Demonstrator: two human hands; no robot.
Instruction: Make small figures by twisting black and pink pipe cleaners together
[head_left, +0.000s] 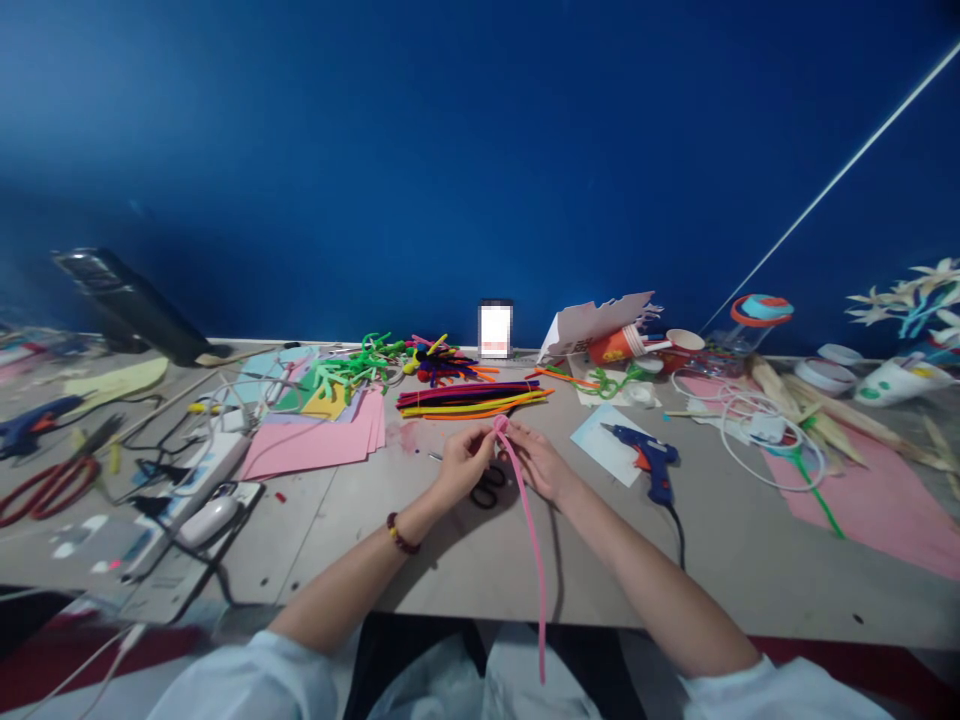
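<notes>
Both hands pinch the curled top end of a pink pipe cleaner (531,530), whose long tail hangs down past the table's front edge. My left hand (466,462) grips it from the left, fingers closed. From the other side my right hand (538,462) holds the same small loop, its fingertips close to the left ones. Black-handled scissors (487,488) lie on the table beneath the hands, partly covered by them. Just beyond is a bundle of pipe cleaners (472,400) in purple, yellow, orange and other colours.
To the right a blue glue gun (652,462) rests by a light blue sheet (606,440). Pink paper (315,440), a power strip (187,490) and red-handled scissors (52,490) lie left. A small screen (496,330) stands against the blue wall. Cables and cups crowd the right.
</notes>
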